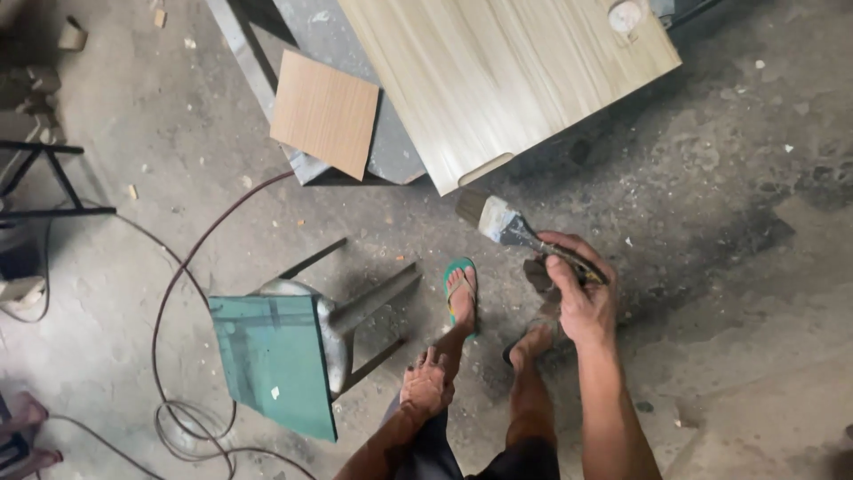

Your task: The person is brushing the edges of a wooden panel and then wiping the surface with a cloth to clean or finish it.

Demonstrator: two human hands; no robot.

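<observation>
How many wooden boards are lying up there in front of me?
2. A large pale board lies at the top centre, reaching out of frame. A small brown board rests left of it on a grey metal frame. More may be hidden beyond the frame's edge.

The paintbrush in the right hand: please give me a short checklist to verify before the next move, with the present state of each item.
1. Grip: right hand closed around the paintbrush handle. Ok.
2. Bristles: pointing toward the edge of the light wood panel, not touching it. Ok.
3. Bristles loaded with paint or glue: cannot tell.
4. Left hand: hangs low, holds nothing, away from the brush. Ok.
5. Footing: red cable loops on the floor left of the green stool, apart from the feet. Ok.
6. Panel steadiness on its support: cannot tell.
</observation>
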